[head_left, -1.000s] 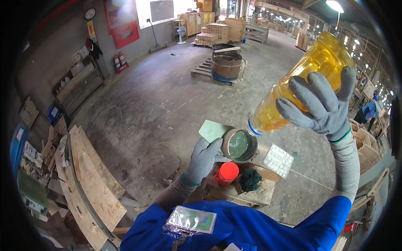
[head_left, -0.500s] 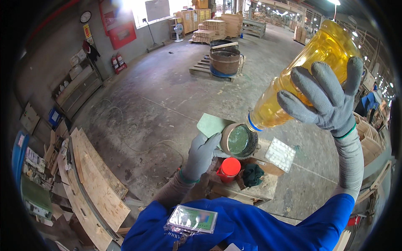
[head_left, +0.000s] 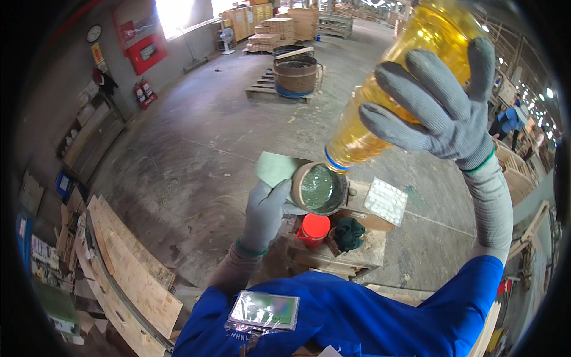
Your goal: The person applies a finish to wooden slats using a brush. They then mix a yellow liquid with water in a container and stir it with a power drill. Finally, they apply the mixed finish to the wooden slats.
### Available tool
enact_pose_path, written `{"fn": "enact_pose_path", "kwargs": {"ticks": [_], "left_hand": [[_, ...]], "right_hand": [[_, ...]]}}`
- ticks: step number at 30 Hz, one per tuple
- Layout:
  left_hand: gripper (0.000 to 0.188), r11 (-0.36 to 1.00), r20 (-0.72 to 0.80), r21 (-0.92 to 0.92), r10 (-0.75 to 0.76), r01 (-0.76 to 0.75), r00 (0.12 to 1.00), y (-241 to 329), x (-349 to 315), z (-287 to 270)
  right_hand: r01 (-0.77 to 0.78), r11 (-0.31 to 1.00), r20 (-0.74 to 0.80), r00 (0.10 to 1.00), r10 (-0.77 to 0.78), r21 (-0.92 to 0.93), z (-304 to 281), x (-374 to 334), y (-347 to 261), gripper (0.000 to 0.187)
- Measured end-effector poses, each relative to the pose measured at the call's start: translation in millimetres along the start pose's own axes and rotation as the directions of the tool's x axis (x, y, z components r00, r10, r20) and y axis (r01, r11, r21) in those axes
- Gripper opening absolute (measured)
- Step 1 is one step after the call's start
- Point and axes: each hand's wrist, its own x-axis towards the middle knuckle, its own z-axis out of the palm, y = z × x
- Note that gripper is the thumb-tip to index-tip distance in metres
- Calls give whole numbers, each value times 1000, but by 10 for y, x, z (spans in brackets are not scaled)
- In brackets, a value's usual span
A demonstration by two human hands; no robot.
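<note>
My left hand (head_left: 265,208), in a grey knit glove, grips a round pot (head_left: 298,185) tipped so its mouth faces up toward me. Green, wet-looking paste (head_left: 317,187) coats its inside. A pale green flat sheet (head_left: 278,169) sticks out between that hand and the pot. Raised on the right, my gloved right hand (head_left: 437,110) is wrapped round a large clear plastic bottle (head_left: 354,131) of yellow liquid. The bottle slants neck-down, its blue-ringed mouth just above the pot's right rim. Whether liquid is flowing out cannot be made out.
Below the pot, a stand (head_left: 372,253) bears a red-lidded container (head_left: 314,228), a dark green cloth (head_left: 349,233) and a white dimpled tray (head_left: 385,203). Wooden boards (head_left: 134,256) lean at left. Farther off, a big drum (head_left: 295,76) sits on a pallet (head_left: 262,92).
The whole view has shifted, so everything sits further left and slightly higher. Both hands keep their holds, and the bottle's mouth stays close to the pot's rim.
</note>
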Motion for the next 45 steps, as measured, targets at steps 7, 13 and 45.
{"fn": "enact_pose_path", "kwargs": {"ticks": [7,13,45], "left_hand": [[29,998,-4,60,20,-20,1000,13,-45,-38],[18,996,-72,78,59,-53,996,-105,-89,-187],[15,998,-106,35,64,-61,992,-202,-152,-266]], "right_hand": [[9,985,-244,968,-51,-172,280,47,-44,68],[-186,955,-179,957,229,230,201,130,-208,58],[-48,998,-107,993,53,49,136,96,-128,58]]}}
